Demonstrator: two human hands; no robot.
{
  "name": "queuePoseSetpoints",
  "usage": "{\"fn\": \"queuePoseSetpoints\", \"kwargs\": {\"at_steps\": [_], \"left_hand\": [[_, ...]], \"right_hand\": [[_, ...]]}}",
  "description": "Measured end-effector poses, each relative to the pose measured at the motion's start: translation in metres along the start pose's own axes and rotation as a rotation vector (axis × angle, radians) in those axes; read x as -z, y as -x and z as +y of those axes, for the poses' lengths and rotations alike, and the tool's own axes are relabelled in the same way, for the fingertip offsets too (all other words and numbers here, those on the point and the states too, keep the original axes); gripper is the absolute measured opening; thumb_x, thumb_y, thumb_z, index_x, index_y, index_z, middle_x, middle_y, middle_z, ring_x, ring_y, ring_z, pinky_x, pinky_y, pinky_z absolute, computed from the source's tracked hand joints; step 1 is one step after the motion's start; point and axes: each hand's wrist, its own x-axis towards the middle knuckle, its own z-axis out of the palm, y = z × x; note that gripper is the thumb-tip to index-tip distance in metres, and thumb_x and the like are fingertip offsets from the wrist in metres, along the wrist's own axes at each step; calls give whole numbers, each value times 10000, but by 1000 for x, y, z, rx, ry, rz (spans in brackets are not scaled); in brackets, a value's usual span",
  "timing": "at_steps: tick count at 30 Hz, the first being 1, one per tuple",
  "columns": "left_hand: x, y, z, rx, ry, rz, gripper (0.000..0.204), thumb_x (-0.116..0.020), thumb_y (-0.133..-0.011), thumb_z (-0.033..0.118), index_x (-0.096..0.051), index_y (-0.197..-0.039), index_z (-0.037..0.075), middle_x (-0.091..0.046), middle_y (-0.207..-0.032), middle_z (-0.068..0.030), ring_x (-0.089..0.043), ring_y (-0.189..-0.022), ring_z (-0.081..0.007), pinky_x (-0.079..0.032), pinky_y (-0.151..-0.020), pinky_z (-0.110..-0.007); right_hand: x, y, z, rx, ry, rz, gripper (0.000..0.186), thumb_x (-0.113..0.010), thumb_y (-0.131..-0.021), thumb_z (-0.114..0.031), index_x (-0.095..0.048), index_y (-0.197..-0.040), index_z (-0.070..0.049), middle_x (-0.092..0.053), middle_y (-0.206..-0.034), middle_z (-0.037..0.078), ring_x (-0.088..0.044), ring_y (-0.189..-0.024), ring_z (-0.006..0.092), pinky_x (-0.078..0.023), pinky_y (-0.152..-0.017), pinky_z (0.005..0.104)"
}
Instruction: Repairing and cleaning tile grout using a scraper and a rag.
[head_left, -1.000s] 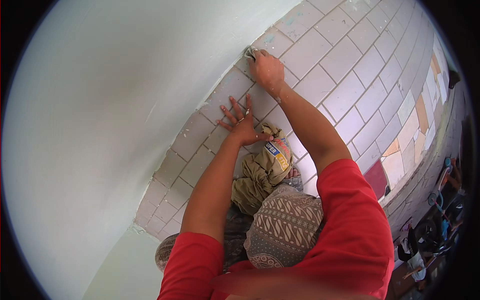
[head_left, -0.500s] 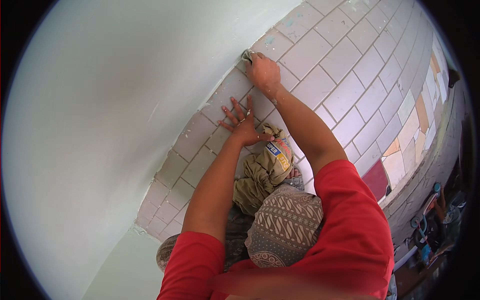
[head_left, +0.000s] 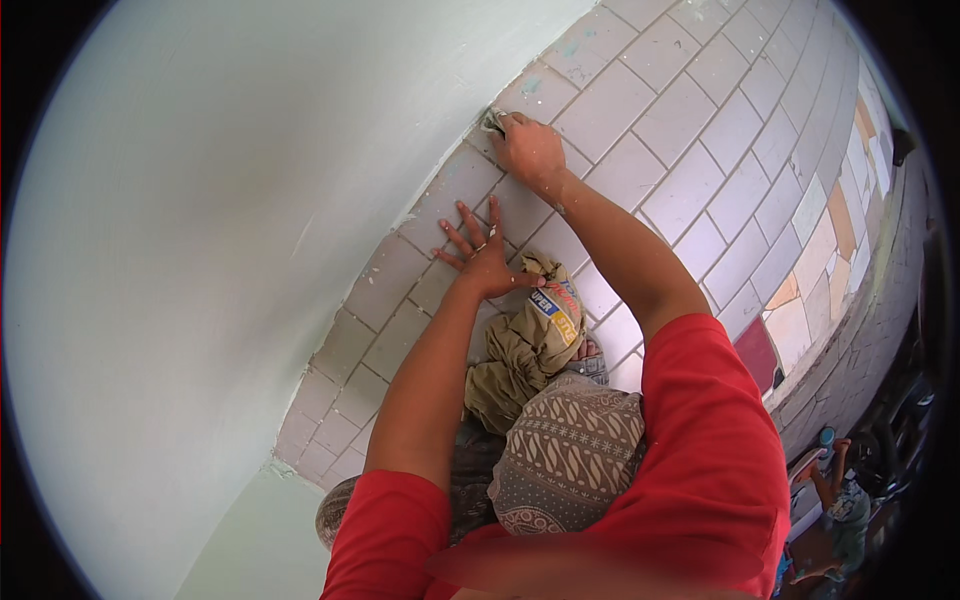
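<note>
My right hand (head_left: 528,153) is closed on a crumpled greyish rag (head_left: 492,119), pressed where the tiled floor (head_left: 630,170) meets the pale wall (head_left: 220,220). My left hand (head_left: 480,250) rests below and left of it with fingers spread on the tiles, holding nothing. Its thumb touches or overlaps a crumpled khaki printed cloth (head_left: 519,356) over my lower leg, with toes showing beside it. Flecks of white mark my fingers and the floor.
My bent knee in patterned fabric (head_left: 565,450) lies between my arms. Along the right runs a band of irregular tile pieces (head_left: 815,270) and a raised edge. Beyond, at the lower right, are what looks like a person (head_left: 845,510) and cluttered wheeled objects.
My right hand has shifted slightly down along the wall's base, toward me, with the rag. My left hand stays nearly still. The figures and objects at the lower right appear shifted.
</note>
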Motion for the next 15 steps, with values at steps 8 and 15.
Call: {"fn": "queuePoseSetpoints", "kwargs": {"at_steps": [8, 15], "left_hand": [[0, 1, -2, 26, 11, 9, 1696, -930, -459, 684, 289, -1575, 300, 384, -1567, -318, 356, -1399, -607, 89, -1039, -835], [-3, -1, -4, 24, -3, -4, 1720, -904, -442, 744, 300, -1570, 260, 395, -1548, -339, 378, -1373, -621, 102, -1029, -832]], "right_hand": [[36, -53, 55, -404, -96, 93, 365, -567, -993, -370, -662, -1200, -85, -698, -1184, 172, -684, -1019, 423, -542, -891, 528], [33, -61, 52, -281, -84, 18, 366, -576, -986, -358, -665, -1204, -78, -687, -1219, 185, -675, -1050, 429, -535, -907, 534]]}}
